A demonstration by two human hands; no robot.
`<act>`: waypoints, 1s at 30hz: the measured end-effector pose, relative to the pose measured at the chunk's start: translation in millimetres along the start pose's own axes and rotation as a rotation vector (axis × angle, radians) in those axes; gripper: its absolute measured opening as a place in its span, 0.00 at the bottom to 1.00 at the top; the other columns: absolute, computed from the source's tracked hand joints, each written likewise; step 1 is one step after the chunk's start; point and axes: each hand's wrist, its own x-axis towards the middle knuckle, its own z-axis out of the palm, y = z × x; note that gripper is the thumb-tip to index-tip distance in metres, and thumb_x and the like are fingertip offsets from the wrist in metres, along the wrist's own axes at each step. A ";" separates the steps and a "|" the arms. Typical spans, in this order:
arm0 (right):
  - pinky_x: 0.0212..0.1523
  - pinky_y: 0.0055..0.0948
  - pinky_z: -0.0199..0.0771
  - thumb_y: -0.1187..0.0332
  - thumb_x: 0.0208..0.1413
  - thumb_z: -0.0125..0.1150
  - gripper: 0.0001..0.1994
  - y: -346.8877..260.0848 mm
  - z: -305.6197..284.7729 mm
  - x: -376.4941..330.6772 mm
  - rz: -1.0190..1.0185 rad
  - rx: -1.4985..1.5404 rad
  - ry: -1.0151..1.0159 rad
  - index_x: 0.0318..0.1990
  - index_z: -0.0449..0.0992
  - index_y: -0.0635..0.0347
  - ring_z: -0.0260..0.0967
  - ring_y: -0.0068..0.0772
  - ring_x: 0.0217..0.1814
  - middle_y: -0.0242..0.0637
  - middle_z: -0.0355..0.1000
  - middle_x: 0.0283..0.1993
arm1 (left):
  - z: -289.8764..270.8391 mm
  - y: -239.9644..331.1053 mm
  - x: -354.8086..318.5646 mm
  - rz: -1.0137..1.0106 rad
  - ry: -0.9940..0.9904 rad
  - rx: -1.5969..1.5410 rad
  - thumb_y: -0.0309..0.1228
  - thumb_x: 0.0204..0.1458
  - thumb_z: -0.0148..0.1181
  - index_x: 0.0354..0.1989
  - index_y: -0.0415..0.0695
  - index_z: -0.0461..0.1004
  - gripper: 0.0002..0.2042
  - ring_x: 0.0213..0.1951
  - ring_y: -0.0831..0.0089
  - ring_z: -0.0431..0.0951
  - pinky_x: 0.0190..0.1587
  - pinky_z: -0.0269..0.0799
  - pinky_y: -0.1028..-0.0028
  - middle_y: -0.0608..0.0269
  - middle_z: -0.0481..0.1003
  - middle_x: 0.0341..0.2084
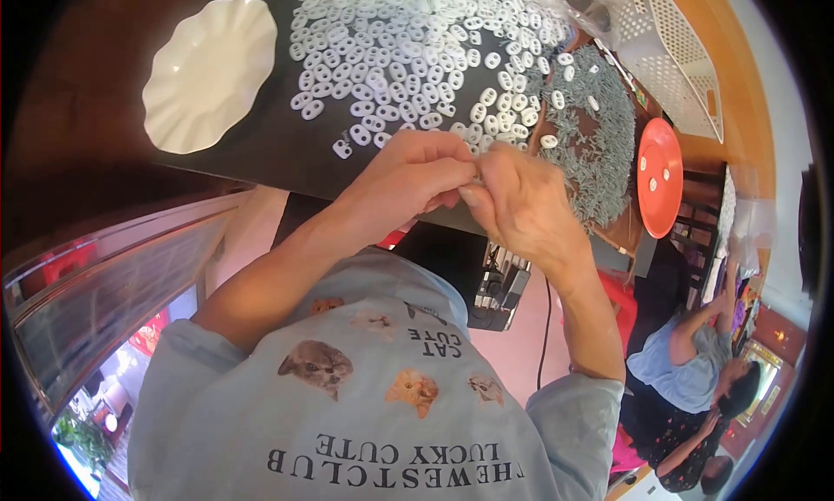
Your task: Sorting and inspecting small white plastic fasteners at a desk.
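My left hand point(408, 178) and my right hand point(528, 201) meet at the near edge of the dark table, fingertips pinched together. Whatever they hold is small and mostly hidden by the fingers. Just beyond them spread many white oval plastic pieces with two holes each point(382, 75), some lying close to my knuckles. One white piece point(342, 148) sits apart to the left, with a grey bit at its top. Right of my right hand is a heap of small grey slender parts point(599, 158), with a few white ovals on top.
A cream scalloped dish point(207, 77) stands at the table's left. On the right are a red plate point(665, 201) holding 3 white pieces and a white perforated basket point(667, 58). Below the table edge sits a power strip point(508, 280) with a black cable. Other people point(691, 362) are at the far right.
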 end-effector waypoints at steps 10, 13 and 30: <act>0.22 0.42 0.65 0.69 0.51 0.62 0.12 -3.9 0.9 -3.7 0.010 0.139 0.030 0.34 0.64 0.64 0.66 0.50 0.23 0.43 0.62 0.24 | 5.0 4.7 -5.2 -0.025 -0.064 -0.156 0.30 0.57 0.49 0.25 0.43 0.69 0.09 0.19 0.86 0.61 0.22 0.53 0.84 0.72 0.67 0.18; 0.24 0.42 0.65 0.69 0.51 0.62 0.12 -3.7 1.3 -5.3 0.026 0.167 0.046 0.35 0.64 0.64 0.66 0.51 0.25 0.44 0.62 0.25 | 5.4 4.7 -4.0 -0.017 -0.081 -0.166 0.30 0.57 0.50 0.25 0.43 0.69 0.09 0.19 0.86 0.61 0.21 0.54 0.83 0.72 0.66 0.17; 0.23 0.42 0.65 0.66 0.53 0.62 0.13 -12.5 -3.2 -5.4 0.034 0.180 0.010 0.34 0.65 0.64 0.66 0.50 0.24 0.44 0.64 0.26 | 11.7 8.9 -13.2 -0.055 -0.081 -0.179 0.31 0.57 0.46 0.25 0.44 0.66 0.09 0.18 0.86 0.57 0.20 0.48 0.83 0.73 0.63 0.17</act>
